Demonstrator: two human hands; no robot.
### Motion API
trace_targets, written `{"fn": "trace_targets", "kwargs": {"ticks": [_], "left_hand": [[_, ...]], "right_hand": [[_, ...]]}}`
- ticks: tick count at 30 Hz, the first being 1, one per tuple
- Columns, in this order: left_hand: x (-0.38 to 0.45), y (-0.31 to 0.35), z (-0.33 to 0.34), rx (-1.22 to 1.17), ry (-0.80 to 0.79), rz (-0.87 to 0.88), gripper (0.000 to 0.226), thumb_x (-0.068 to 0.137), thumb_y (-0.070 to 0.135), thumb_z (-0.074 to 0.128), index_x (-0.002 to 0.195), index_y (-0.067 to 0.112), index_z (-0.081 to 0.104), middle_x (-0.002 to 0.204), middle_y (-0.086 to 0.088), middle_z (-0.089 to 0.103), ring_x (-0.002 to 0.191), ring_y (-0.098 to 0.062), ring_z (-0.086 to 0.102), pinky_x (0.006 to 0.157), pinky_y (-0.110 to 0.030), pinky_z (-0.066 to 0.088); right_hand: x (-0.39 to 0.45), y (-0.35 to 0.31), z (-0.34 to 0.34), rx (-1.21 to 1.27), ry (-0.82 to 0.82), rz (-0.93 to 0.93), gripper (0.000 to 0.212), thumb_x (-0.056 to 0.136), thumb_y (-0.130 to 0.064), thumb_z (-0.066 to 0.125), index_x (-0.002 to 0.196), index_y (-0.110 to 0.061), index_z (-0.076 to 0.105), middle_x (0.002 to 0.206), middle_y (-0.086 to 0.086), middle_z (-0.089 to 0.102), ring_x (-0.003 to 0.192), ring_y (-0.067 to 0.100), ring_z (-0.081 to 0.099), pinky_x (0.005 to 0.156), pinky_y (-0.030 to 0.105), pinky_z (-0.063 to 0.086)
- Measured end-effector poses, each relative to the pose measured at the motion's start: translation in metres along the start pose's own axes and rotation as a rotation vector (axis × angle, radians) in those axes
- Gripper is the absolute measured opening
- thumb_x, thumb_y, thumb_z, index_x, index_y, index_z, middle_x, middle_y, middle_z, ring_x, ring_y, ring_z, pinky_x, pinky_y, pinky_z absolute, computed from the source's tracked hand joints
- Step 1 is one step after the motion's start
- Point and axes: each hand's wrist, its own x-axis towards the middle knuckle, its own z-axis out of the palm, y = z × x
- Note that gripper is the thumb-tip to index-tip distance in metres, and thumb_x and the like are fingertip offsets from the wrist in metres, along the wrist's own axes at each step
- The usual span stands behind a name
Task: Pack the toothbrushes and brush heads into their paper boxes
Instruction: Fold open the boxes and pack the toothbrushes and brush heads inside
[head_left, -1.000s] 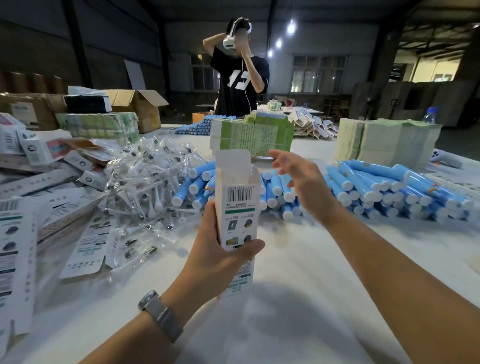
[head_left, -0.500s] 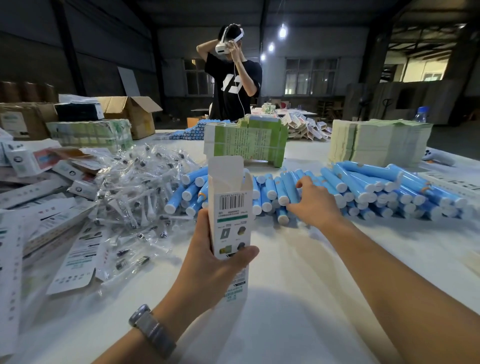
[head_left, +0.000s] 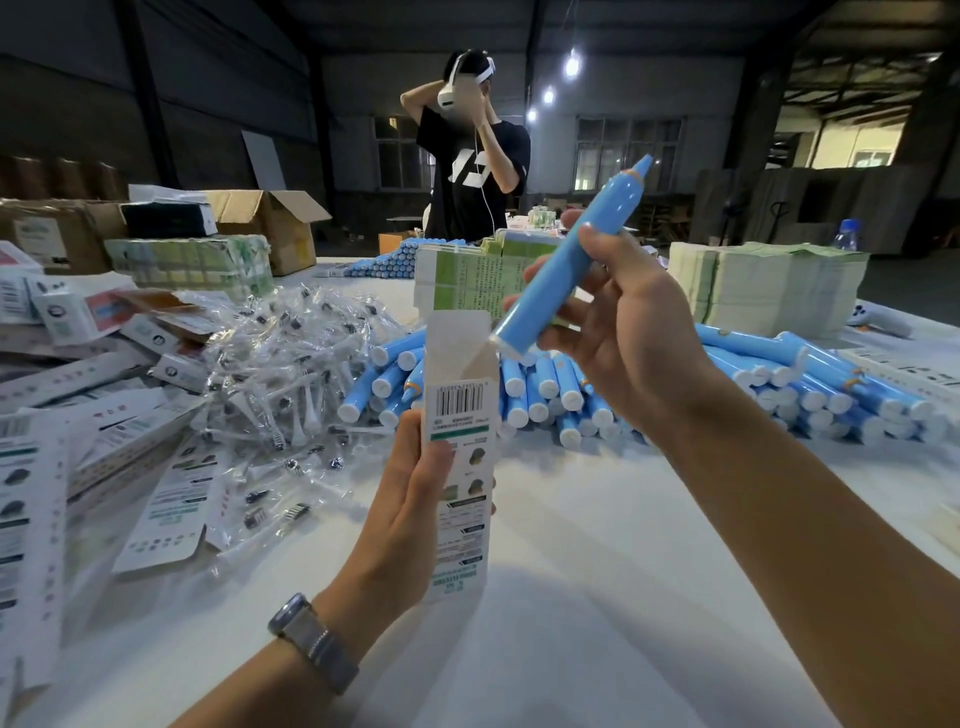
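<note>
Two hands at work: our left hand (head_left: 410, 499) grips the open box (head_left: 460, 441) upright above the bench (head_left: 597, 597), our right hand (head_left: 623, 332) grips a blue toothbrush (head_left: 566, 265), its base touching the box mouth.

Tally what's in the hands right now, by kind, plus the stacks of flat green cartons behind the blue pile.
Blue toothbrush handle, right hand: 1
Open paper box, left hand: 1
Flat green carton stacks: 2
Total: 4

Bare table (head_left: 597, 597) in front; toothbrush pile (head_left: 597, 395) and brush-head bags (head_left: 291, 374) behind.
</note>
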Motion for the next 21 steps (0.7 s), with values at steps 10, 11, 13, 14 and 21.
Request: {"fn": "trace_targets", "kwargs": {"ticks": [10,11,13,14,21], "left_hand": [[-0.001,0.004,0.005,0.135,-0.008,0.077,0.019,0.087,0.062,0.043,0.102,0.053,0.051,0.100,0.012,0.068,0.089,-0.024,0.068,0.077,-0.046,0.059],[-0.001,0.003,0.005,0.151,-0.002,0.086,0.018,0.087,0.061,0.043,0.101,0.053,0.050,0.099,0.013,0.067,0.088,-0.023,0.068,0.076,-0.045,0.059],[0.000,0.003,0.003,0.169,0.012,0.101,0.015,0.088,0.059,0.043,0.100,0.052,0.050,0.099,0.013,0.068,0.087,-0.023,0.068,0.075,-0.049,0.059],[0.000,0.002,0.002,0.169,0.021,0.105,0.014,0.089,0.058,0.043,0.100,0.052,0.050,0.099,0.013,0.068,0.086,-0.024,0.068,0.075,-0.052,0.059],[0.005,-0.002,-0.008,0.204,0.092,0.133,0.022,0.091,0.056,0.045,0.108,0.043,0.049,0.104,0.019,0.068,0.089,-0.015,0.068,0.073,-0.038,0.059]], "right_hand": [[-0.013,0.005,0.027,-0.750,0.003,-0.388,0.022,0.085,-0.024,0.064,0.104,-0.015,0.060,0.084,-0.010,0.061,0.077,0.005,0.059,0.067,0.018,0.050],[-0.013,0.005,0.026,-0.774,0.019,-0.395,0.027,0.083,-0.026,0.065,0.108,-0.017,0.058,0.086,-0.011,0.061,0.077,0.004,0.059,0.071,0.016,0.051],[-0.011,0.006,0.021,-0.762,0.006,-0.342,0.047,0.084,-0.022,0.069,0.125,-0.028,0.046,0.097,-0.005,0.063,0.082,0.013,0.063,0.077,0.022,0.056],[-0.012,0.008,0.019,-0.747,-0.038,-0.295,0.062,0.085,-0.017,0.071,0.132,-0.035,0.036,0.104,-0.002,0.062,0.086,0.019,0.064,0.079,0.027,0.058],[-0.015,0.040,0.011,-0.939,-0.070,-0.424,0.051,0.082,-0.028,0.078,0.126,-0.025,0.053,0.102,-0.010,0.057,0.082,0.006,0.056,0.067,0.022,0.047]]}}
